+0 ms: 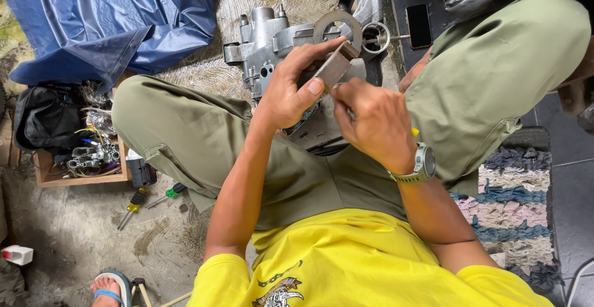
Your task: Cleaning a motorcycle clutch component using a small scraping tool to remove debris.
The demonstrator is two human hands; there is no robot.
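I sit cross-legged in olive trousers and a yellow shirt. My left hand [292,87] grips a flat grey-brown rectangular piece [334,65], thumb on its edge. My right hand [374,121], with a metal wristwatch, is closed around a small tool with a yellow end [414,132], pressed against the lower end of that piece. Both hands are over a grey metal engine casing [266,41] that lies on the floor between my knees. A flat metal ring [337,22] sits on the casing just above my left fingers.
A wooden box [80,174] of wires and metal parts and a black bag [46,118] are at left under a blue tarp [105,16]. Two screwdrivers [148,200] lie on the concrete. A phone [419,25] lies at top, a rag rug [513,208] at right, a sandalled foot [108,288] at bottom left.
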